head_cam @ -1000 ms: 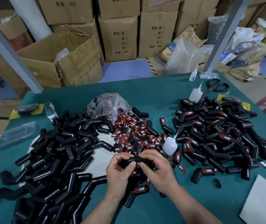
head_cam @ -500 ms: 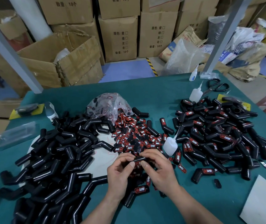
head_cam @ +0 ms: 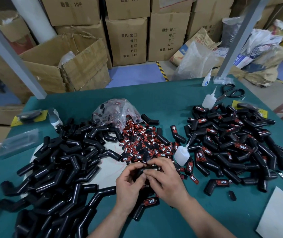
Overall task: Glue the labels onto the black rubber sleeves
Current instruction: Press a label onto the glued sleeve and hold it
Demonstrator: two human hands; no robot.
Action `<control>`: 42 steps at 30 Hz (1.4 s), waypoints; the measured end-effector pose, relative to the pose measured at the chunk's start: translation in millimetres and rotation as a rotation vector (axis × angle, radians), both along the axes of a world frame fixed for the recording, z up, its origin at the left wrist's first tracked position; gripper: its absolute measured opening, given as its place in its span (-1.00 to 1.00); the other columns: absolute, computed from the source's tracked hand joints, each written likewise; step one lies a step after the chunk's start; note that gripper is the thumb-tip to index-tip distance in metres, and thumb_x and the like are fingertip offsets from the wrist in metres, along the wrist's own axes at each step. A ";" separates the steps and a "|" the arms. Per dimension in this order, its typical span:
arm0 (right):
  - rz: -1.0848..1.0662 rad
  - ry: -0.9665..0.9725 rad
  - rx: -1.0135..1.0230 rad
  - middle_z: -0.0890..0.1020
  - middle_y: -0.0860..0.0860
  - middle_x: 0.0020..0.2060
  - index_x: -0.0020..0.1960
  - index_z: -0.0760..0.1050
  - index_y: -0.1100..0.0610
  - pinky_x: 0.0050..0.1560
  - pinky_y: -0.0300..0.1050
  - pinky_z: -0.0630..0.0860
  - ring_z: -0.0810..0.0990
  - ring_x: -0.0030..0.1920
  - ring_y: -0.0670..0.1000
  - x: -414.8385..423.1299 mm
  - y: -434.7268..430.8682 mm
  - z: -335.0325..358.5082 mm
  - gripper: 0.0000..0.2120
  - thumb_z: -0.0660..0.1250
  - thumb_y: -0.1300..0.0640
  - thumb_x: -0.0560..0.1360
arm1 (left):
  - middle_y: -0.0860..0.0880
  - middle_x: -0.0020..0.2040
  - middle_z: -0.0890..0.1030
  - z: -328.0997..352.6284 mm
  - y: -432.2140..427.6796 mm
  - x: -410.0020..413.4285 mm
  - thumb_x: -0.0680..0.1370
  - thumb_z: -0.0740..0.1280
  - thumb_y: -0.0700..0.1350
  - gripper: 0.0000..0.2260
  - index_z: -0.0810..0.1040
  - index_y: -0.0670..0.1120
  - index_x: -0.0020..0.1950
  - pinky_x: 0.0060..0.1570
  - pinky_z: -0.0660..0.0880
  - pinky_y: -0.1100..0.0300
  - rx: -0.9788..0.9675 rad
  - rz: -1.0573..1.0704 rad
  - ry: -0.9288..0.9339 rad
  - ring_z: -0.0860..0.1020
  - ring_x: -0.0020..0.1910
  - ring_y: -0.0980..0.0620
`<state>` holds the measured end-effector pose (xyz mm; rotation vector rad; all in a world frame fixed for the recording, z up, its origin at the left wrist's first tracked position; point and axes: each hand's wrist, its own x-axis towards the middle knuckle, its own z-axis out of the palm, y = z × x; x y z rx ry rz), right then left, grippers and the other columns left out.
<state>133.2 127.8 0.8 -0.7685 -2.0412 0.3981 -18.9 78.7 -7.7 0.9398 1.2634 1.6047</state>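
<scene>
Both hands are pinching one black rubber sleeve (head_cam: 148, 168) near centre: left hand (head_cam: 128, 184) is steadying it, right hand (head_cam: 166, 179) is probably pressing a label down. Glue bottle (head_cam: 181, 154) is standing just right, loose labels (head_cam: 144, 145) beyond, within reach.

My only view is the wide-angle head camera, looking forward and steeply down from close above the green table (head_cam: 163, 98), both hands low at centre frame, stacked cardboard boxes (head_cam: 127, 40) filling the upper frame beyond.
</scene>
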 end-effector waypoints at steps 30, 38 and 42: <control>-0.074 -0.059 0.025 0.63 -0.04 0.05 0.10 0.60 0.09 0.05 -0.08 0.56 0.62 0.07 -0.07 3.3 4.5 -1.7 -0.84 0.44 0.13 0.52 | 0.08 0.06 0.73 0.6 -1.5 6.4 0.44 0.44 -0.31 -0.72 0.70 0.00 0.05 0.15 0.55 0.32 0.064 0.116 0.218 0.68 0.08 0.09; -0.089 -0.080 -0.013 0.63 -0.06 0.04 0.06 0.65 0.12 0.05 -0.10 0.54 0.62 0.05 -0.09 1.9 3.2 0.7 -0.86 0.42 0.10 0.54 | 0.02 0.08 0.73 -2.0 -0.3 5.0 0.45 0.45 -0.53 -0.60 0.71 -0.05 0.04 0.15 0.54 0.32 0.041 0.117 0.202 0.68 0.08 0.07; -0.082 -0.087 -0.036 0.63 -0.06 0.05 0.07 0.65 0.11 0.04 -0.08 0.54 0.62 0.06 -0.09 2.2 2.9 1.2 -0.85 0.41 0.09 0.55 | 0.06 0.06 0.73 -1.4 -0.5 5.5 0.45 0.44 -0.55 -0.57 0.71 -0.03 0.03 0.14 0.54 0.34 0.032 0.122 0.216 0.68 0.08 0.10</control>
